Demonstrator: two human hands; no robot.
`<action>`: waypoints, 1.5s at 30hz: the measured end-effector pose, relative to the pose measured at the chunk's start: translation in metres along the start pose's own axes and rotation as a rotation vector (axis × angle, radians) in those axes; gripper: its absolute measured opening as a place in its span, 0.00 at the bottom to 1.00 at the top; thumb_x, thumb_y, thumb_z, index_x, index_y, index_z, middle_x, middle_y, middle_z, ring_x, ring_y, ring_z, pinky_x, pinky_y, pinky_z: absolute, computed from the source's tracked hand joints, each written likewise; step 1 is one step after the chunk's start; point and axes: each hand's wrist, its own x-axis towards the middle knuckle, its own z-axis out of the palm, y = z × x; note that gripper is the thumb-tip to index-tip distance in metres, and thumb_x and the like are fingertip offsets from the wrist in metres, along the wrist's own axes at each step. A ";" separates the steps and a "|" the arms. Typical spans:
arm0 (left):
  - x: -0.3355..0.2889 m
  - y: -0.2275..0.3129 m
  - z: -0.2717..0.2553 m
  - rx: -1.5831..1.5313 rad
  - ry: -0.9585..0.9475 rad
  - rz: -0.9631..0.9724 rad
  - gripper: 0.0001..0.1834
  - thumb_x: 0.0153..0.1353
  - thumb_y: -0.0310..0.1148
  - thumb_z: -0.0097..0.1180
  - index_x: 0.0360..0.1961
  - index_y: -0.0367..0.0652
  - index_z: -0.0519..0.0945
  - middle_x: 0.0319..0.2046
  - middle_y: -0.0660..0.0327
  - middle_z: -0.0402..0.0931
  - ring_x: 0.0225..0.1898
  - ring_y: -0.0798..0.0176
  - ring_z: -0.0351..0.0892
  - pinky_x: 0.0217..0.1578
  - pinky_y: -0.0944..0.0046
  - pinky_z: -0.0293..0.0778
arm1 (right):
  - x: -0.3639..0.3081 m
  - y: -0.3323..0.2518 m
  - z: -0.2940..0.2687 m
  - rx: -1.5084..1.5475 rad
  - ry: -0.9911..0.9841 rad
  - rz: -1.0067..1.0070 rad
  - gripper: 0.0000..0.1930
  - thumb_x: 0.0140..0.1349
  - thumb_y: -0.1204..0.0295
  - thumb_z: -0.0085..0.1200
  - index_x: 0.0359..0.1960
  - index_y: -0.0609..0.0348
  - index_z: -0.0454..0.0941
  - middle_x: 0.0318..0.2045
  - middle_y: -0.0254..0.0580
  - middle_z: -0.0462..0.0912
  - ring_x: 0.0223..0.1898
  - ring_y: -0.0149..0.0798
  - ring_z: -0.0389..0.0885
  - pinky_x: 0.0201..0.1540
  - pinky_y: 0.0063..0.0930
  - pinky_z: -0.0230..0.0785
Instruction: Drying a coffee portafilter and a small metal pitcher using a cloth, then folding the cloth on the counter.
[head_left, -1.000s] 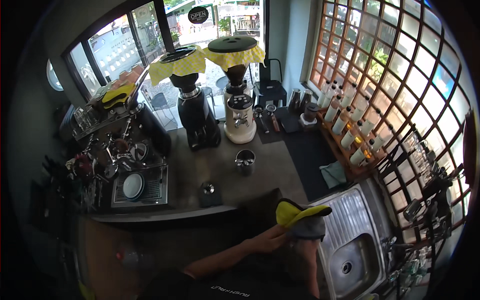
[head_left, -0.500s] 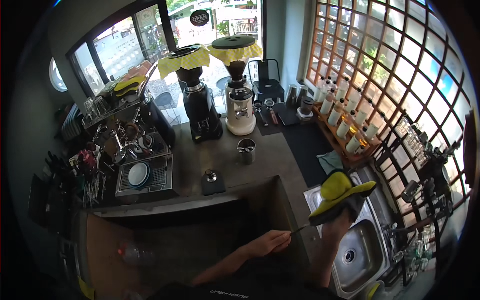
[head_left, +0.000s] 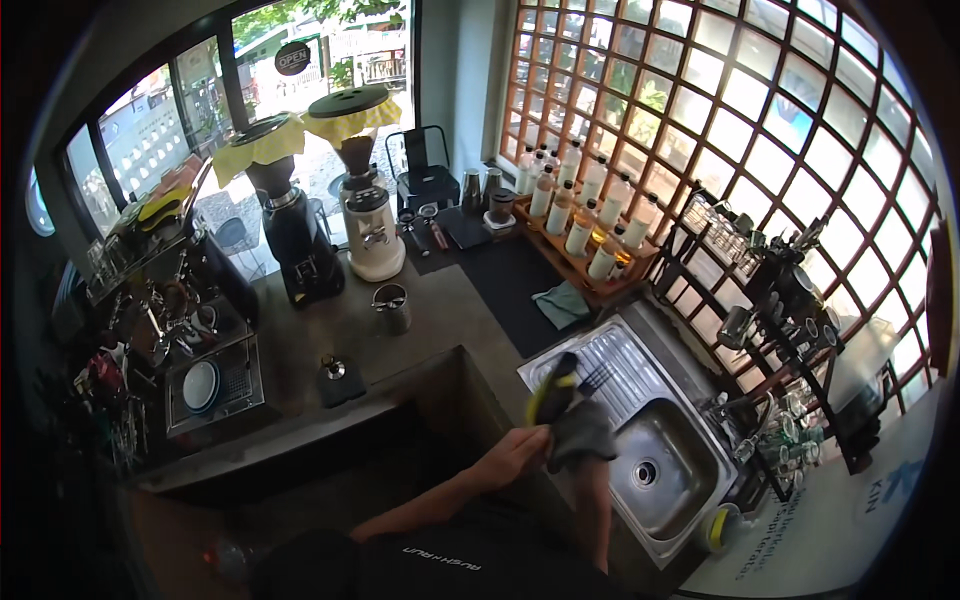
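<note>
Over the near edge of the counter, my left hand is closed, its fingers against a grey and yellow cloth. Dark tines of what looks like a fork stick out past the cloth; its handle is hidden and runs toward my left fingers. My right hand is wrapped in the cloth, which is blurred, and its fingers are covered. A yellow and black fold of the cloth stands up above my left fingertips. Just to the right lies the steel sink with its ribbed drainboard.
Behind stand two coffee grinders, a metal cup and a tamper. An espresso machine is at left. A bottle rack and a green cloth sit beyond the sink. Glasses hang along the right.
My view has swung right, so the counter shifts left. Both hands have come together, the cloth now covering the handle that showed between them. The tines have come into view.
</note>
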 end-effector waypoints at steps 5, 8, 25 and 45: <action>0.001 -0.064 -0.013 0.346 0.013 0.162 0.20 0.90 0.43 0.41 0.47 0.44 0.81 0.34 0.72 0.72 0.35 0.75 0.69 0.37 0.68 0.69 | 0.009 -0.084 0.047 -0.151 0.206 0.027 0.09 0.76 0.72 0.58 0.34 0.59 0.81 0.32 0.37 0.84 0.37 0.35 0.84 0.41 0.32 0.77; -0.003 -0.037 -0.002 0.316 -0.063 -0.094 0.21 0.90 0.43 0.40 0.45 0.43 0.80 0.34 0.70 0.72 0.36 0.74 0.69 0.40 0.66 0.70 | 0.021 -0.109 0.043 0.166 0.303 0.199 0.14 0.80 0.64 0.55 0.39 0.59 0.85 0.38 0.40 0.88 0.37 0.34 0.86 0.39 0.32 0.79; -0.053 -0.015 -0.023 0.198 0.153 -0.063 0.12 0.84 0.37 0.55 0.45 0.42 0.84 0.38 0.66 0.82 0.42 0.72 0.80 0.45 0.64 0.77 | -0.012 -0.071 0.065 0.049 -0.071 -0.085 0.17 0.76 0.73 0.55 0.62 0.65 0.81 0.58 0.46 0.87 0.64 0.46 0.84 0.71 0.42 0.72; 0.004 0.020 -0.011 0.198 0.159 0.301 0.11 0.80 0.29 0.61 0.56 0.34 0.85 0.46 0.68 0.81 0.46 0.76 0.78 0.50 0.70 0.75 | -0.059 -0.042 0.056 0.134 0.040 0.352 0.23 0.80 0.74 0.52 0.73 0.67 0.73 0.71 0.47 0.79 0.75 0.43 0.74 0.79 0.37 0.62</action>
